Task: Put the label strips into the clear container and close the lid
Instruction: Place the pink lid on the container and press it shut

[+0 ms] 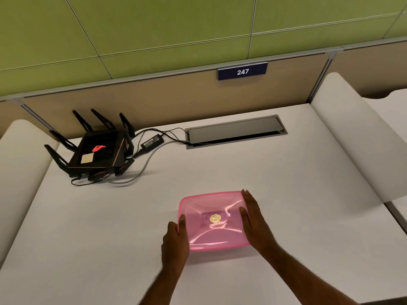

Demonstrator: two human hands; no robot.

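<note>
Pink lid (214,219) covers the container (220,248) mid-desk (297,216), left hand (176,241) clasping its left edge, right hand (253,219) flat, fingers straight, along the right, apparently pressing it shut; strips not discernible.

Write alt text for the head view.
A pink-lidded container sits on a white desk; the left hand grips its left edge, the right hand lies flat along its right edge. A black router sits back left.
</note>
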